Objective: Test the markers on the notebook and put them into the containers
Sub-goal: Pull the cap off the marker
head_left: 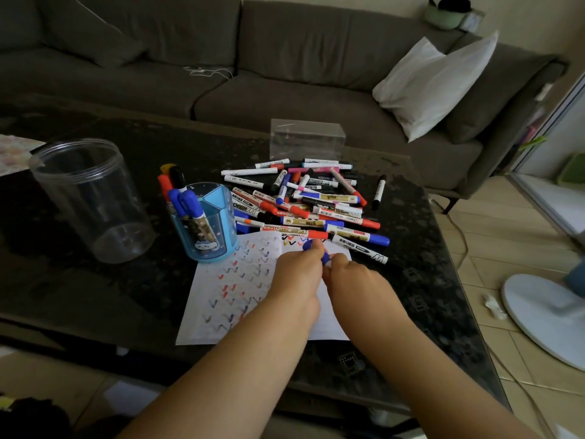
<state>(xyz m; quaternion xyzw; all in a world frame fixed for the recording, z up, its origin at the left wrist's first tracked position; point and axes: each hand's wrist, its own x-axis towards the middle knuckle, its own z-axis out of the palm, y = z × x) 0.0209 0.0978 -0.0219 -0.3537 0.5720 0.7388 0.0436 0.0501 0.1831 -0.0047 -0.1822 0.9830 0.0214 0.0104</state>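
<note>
Blue marker (pixel 323 255) pinched between left hand (pixel 296 277) and right hand (pixel 354 282); cap slip risks inking notebook (pixel 221 299), pile (pixel 304 201) at twelve.

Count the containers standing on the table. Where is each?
3: a big clear round jar at the left, a blue pen holder with markers beside the notebook, and a clear rectangular box behind the marker pile.

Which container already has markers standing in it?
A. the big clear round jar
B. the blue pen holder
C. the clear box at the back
B: the blue pen holder has several markers standing in it, while the round jar and the clear box look empty.
</note>
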